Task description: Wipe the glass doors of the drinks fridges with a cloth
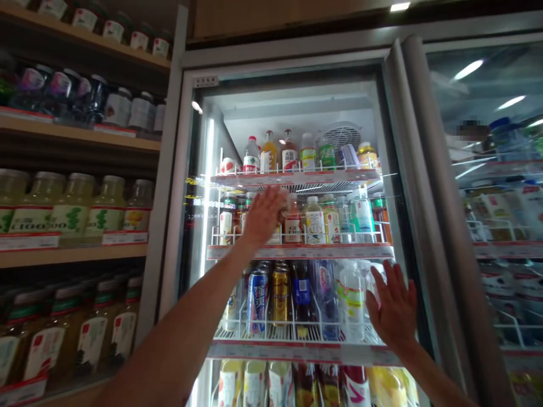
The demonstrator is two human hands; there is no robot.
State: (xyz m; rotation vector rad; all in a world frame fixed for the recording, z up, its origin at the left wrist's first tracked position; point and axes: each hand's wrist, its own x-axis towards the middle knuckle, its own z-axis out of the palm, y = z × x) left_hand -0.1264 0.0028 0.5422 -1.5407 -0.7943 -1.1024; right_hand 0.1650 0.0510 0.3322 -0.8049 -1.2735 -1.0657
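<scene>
The left hand's (263,216) fingers (278,199) curl round a small pale-labelled bottle (275,235), mostly hidden behind the hand, standing on the white wire second shelf (339,250) of the lit glass-fronted drinks fridge (297,107). The right hand (392,311) is flat with its fingers spread wide and holds nothing, just beside a clear white-labelled plastic bottle (351,297) one shelf down. The swung-open glass door (466,226) stands to its right.

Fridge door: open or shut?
Open: the fridge door stands swung aside at right, and the left hand reaches in among the shelved bottles.
</scene>
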